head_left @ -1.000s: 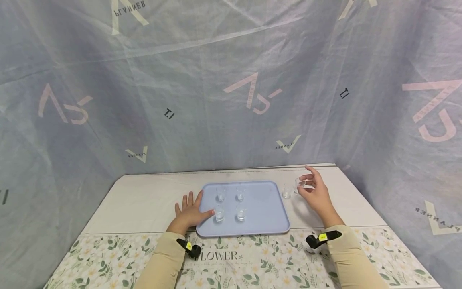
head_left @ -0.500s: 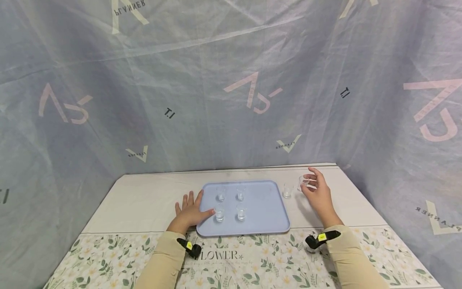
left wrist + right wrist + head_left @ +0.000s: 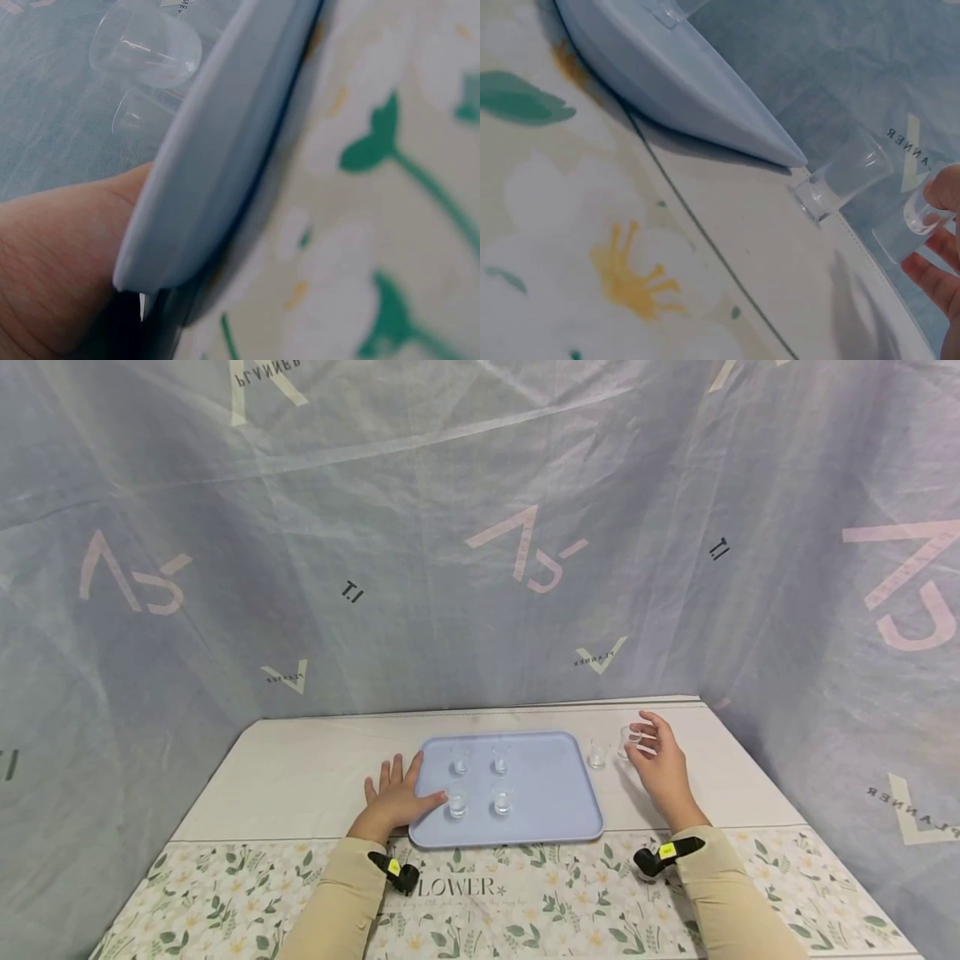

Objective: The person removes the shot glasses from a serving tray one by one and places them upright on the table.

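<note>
My left hand point(image 3: 397, 802) lies with spread fingers at the left edge of a pale blue tray point(image 3: 555, 793), its thumb over the rim beside a front shot glass point(image 3: 457, 804). Several clear shot glasses stand on the tray in two rows, among them a rear one point(image 3: 500, 762). To the tray's right, my right hand point(image 3: 662, 768) pinches another shot glass point(image 3: 911, 225) between thumb and fingers, above the table. That glass is upside down, thick base up, in the right wrist view. Just left of it, one shot glass point(image 3: 844, 176) stands upright on the table.
The white table point(image 3: 300, 777) has a flowered cover point(image 3: 247, 893) along its front. Grey printed curtains point(image 3: 420, 568) hang behind it and at both sides. The tray's raised rim point(image 3: 187, 135) is close to the left wrist camera.
My right hand has shifted slightly right with its shot glass, away from the standing one, then stays nearly still. The left hand and the tray have not visibly moved.
</note>
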Demonstrator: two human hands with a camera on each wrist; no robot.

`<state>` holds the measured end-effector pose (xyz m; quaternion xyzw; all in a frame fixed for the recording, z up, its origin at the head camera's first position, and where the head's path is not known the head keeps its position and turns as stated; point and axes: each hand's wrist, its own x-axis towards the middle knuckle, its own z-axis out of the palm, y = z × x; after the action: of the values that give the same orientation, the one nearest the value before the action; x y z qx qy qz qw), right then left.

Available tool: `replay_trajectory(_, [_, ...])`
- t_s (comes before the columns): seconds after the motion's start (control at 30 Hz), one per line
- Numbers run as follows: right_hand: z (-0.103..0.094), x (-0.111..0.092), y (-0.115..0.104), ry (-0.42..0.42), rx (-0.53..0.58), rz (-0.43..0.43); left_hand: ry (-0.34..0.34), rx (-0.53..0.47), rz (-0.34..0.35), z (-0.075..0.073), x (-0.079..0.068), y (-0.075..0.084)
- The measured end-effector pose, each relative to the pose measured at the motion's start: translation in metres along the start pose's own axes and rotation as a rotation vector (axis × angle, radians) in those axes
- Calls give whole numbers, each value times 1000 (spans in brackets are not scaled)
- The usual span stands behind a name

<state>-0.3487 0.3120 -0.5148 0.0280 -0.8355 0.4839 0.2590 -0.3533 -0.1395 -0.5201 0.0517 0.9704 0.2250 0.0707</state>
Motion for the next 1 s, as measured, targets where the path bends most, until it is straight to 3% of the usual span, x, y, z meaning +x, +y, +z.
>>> replay_trajectory(0.23, [1,-1,7,-13,-13,11,3,-23,5,-1,-1,2])
replay_trajectory(0.57, [2,-1,8,-32,-23,17,-4,0,2,15,16,-16])
replay_trajectory(1.0, [2,-1,9,-53,-48,18,-29,6,-6,12,15,-14])
